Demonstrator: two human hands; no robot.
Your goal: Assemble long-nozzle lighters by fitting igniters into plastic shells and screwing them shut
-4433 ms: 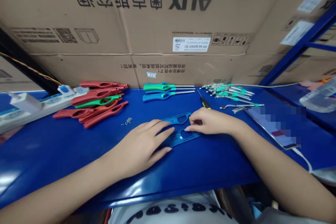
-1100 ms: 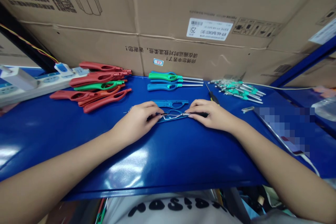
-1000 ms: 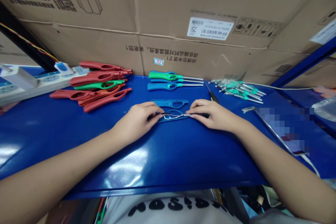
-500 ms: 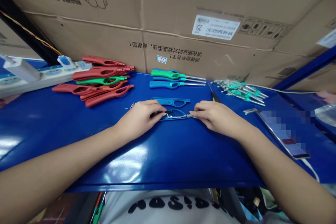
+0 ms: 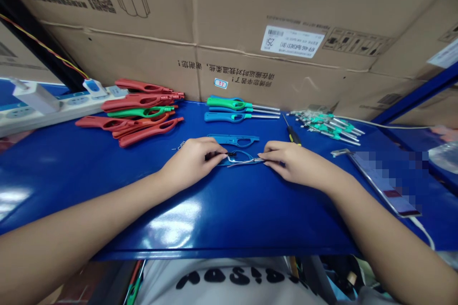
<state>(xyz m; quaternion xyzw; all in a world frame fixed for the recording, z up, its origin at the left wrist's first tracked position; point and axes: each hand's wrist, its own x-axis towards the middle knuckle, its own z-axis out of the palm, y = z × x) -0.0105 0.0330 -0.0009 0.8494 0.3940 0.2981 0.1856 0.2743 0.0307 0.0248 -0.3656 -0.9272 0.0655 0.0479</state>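
My left hand is closed in a pinch on a small black part with a thin white wire running from it. Opposite, my right hand pinches a short metal tube; its far end is hidden by the fingers. Between and under both hands lies a blue lighter shell half, its loop toward the middle, partly covered by my left fingers. Just behind it rests another blue lighter shell half, flat on the blue table.
Red and green lighter shells are heaped at left beside a white power strip. Finished-looking lighters lie at the back. A screwdriver, metal tubes with green parts and a phone are at right. A cardboard box stands behind.
The thin wire between my hands has shifted, its loose end now hanging nearer me over the shell's front edge. My right fingers have moved slightly. The view has tilted a little.
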